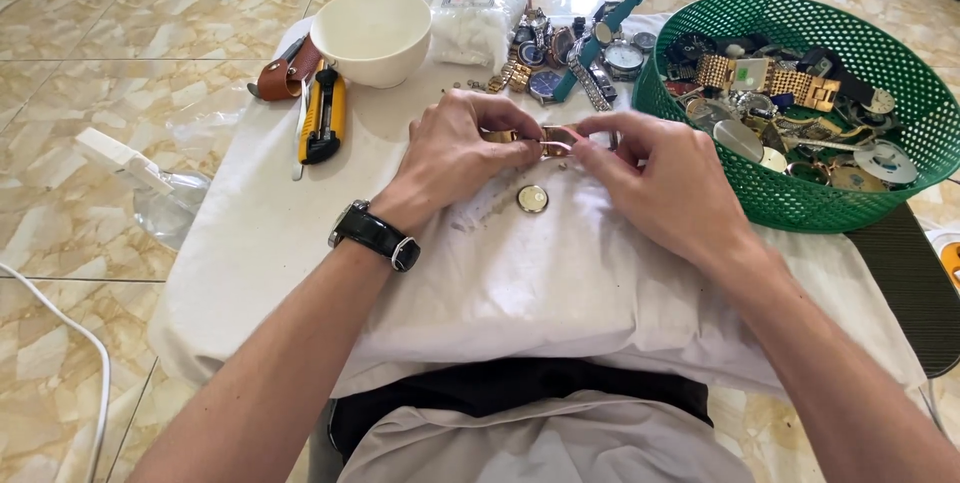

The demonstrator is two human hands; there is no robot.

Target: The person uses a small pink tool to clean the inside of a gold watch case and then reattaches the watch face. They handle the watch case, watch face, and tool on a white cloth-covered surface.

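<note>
Pinching a gold watch [548, 141] between left hand [455, 153] and right hand [665, 178], both clamped on it, low over the cloth-covered desk [500, 273]. Loose round dial [532, 200] parked just below; green basket [800, 208] of watches within right reach.

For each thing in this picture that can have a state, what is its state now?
left hand: pinching the gold watch
right hand: pinching the gold watch
gold watch: held just above the white cloth
white bowl: upright, looks empty
green basket: upright, full of watches
yellow utility knife: lying flat
round watch part: lying loose
</note>
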